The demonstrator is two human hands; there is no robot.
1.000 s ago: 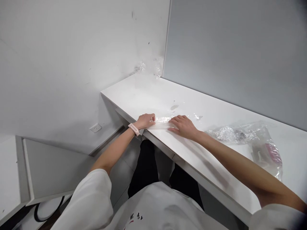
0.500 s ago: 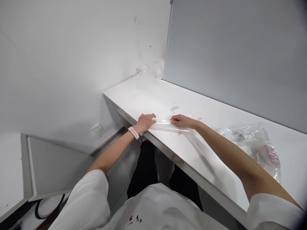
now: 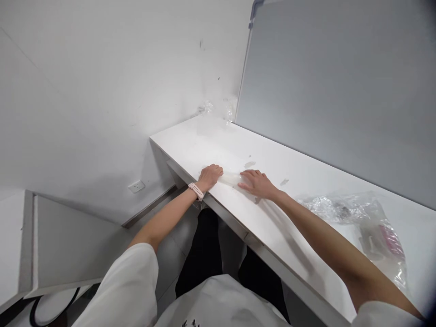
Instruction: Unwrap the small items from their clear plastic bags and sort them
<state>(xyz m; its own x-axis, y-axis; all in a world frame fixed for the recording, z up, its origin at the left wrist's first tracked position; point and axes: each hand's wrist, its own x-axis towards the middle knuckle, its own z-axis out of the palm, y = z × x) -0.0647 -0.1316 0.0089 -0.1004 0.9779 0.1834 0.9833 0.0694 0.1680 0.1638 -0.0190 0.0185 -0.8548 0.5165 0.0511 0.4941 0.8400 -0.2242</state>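
left hand: curled into a loose fist, knuckles down on one end of the plastic film strip, near tabletop front edge
right hand: flat, fingers spread, pressing the strip's other end; nothing gripped
strip position: between the two hands, at 3 o'clock of left hand, flat on the white surface
handling (my read): very light, limp, thin, slick, probably clingy; will crease or spring open if released. Best held at the ends, pinched or pinned under the fingertips
material: clear film, folded or rolled narrow, barely visible on glossy white laminate
clear bag: crinkled, dark and pink contents, 4 o'clock of right hand, well apart
watch: pale pink band, left wrist
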